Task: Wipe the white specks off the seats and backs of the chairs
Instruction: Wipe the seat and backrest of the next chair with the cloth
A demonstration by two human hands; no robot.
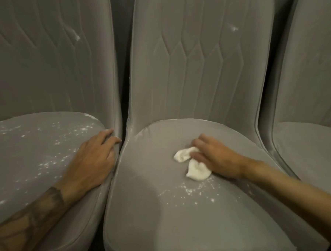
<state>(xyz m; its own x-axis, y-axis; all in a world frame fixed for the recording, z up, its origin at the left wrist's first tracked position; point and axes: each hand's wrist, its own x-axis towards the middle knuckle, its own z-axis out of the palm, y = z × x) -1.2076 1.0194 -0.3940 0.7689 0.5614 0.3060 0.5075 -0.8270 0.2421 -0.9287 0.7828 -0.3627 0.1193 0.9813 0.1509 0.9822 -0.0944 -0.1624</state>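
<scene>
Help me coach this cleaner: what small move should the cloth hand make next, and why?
Probably draw the right hand and its white cloth toward the camera, through the white specks. That cluster lies just nearer the camera than the cloth on the middle chair's seat, while the fabric beyond the cloth looks clean.

Left chair (42, 64), middle chair (206, 75), right chair (311, 79): grey, quilted backs, side by side. Narrow dark gap (123, 41) between backs. Dim warm light.
</scene>
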